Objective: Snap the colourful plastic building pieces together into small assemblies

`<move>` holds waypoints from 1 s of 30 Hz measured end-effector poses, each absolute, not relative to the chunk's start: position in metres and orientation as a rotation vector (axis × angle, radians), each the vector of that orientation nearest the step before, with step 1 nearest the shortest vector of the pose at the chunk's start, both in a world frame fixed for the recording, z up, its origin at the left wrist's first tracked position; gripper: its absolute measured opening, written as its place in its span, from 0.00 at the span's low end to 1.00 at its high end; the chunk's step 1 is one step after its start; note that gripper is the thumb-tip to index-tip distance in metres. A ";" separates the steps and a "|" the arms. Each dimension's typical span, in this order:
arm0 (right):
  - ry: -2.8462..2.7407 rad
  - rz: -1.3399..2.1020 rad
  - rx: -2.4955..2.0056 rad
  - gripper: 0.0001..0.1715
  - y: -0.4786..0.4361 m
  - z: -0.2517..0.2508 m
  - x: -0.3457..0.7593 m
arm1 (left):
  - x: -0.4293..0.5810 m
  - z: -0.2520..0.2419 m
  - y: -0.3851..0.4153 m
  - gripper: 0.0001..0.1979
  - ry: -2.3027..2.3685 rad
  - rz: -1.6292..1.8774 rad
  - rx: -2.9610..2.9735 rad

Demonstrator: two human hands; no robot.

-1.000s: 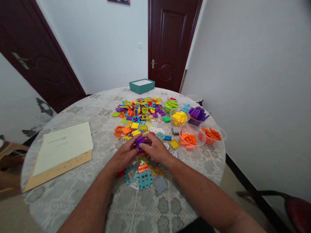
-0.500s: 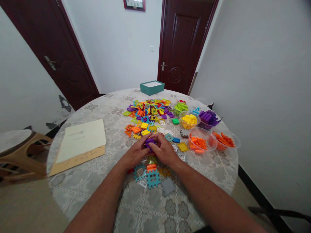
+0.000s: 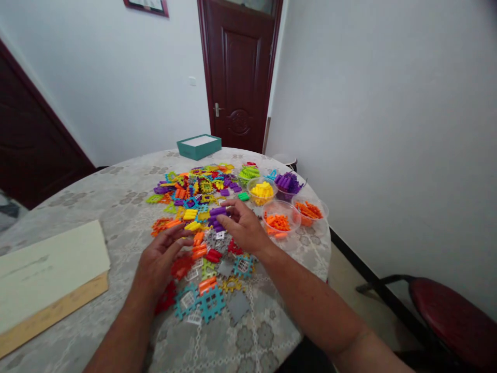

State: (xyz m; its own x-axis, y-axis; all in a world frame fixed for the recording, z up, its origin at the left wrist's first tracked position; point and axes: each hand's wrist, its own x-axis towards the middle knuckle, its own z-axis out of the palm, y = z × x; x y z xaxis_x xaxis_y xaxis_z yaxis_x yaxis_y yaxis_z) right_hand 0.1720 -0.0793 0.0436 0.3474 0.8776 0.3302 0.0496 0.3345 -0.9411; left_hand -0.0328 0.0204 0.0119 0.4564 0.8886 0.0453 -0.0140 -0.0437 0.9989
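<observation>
Several purple pieces (image 3: 216,217) sit at the fingertips of the right hand (image 3: 244,229), just above the scatter on the table. The fingers reach forward and curl only loosely, so I cannot tell whether they pinch the pieces or merely touch them. If the hold is that light, the purple cluster could come apart and drop among the yellow and orange bits just beside it, where it would be hard to pick out again. The left hand (image 3: 161,259) hangs open, palm down and fingers spread, over the orange pieces (image 3: 199,247) and red pieces (image 3: 182,265). A careless drop of that palm could shove them into the teal grid squares (image 3: 212,303) nearer the body. Close to the right wrist stands a clear bowl of orange pieces (image 3: 280,221), with a bowl of yellow pieces (image 3: 262,190) and a bowl of purple pieces (image 3: 288,182) beyond it. These look light, and a sideways sweep of the forearm might tip one or nudge it towards the rim of the table (image 3: 116,181), which lies near on that side. A grey square (image 3: 238,306) lies close to the near edge between the forearms and could be brushed off.
</observation>
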 end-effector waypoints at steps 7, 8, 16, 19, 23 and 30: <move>-0.916 -0.037 -1.457 0.20 -0.128 0.115 0.322 | -0.036 0.008 0.030 0.23 0.969 0.992 1.436; -0.883 -0.197 -1.595 0.20 -0.134 0.119 0.348 | -0.037 0.007 0.031 0.22 0.996 0.985 1.457; -0.827 -0.523 -2.547 0.20 -0.144 0.104 0.461 | -0.040 -0.004 0.041 0.24 1.074 0.888 1.586; -0.901 -0.500 -2.650 0.21 -0.136 0.095 0.466 | -0.041 -0.005 0.041 0.25 1.103 0.851 1.592; -0.935 -0.357 -2.689 0.21 -0.127 0.089 0.466 | -0.041 -0.006 0.042 0.25 1.122 0.845 1.590; -0.932 -0.142 -2.636 0.21 -0.116 0.083 0.465 | -0.042 -0.006 0.042 0.24 1.103 0.838 1.627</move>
State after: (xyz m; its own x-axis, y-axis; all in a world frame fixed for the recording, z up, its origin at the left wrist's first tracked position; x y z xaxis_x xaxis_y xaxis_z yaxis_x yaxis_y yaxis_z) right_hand 0.4648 -0.1160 0.0826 0.7800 0.5915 0.2041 0.6255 -0.7270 -0.2833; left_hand -0.0416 0.0424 -0.0061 0.3543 0.9349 0.0231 0.2734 -0.1271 0.9535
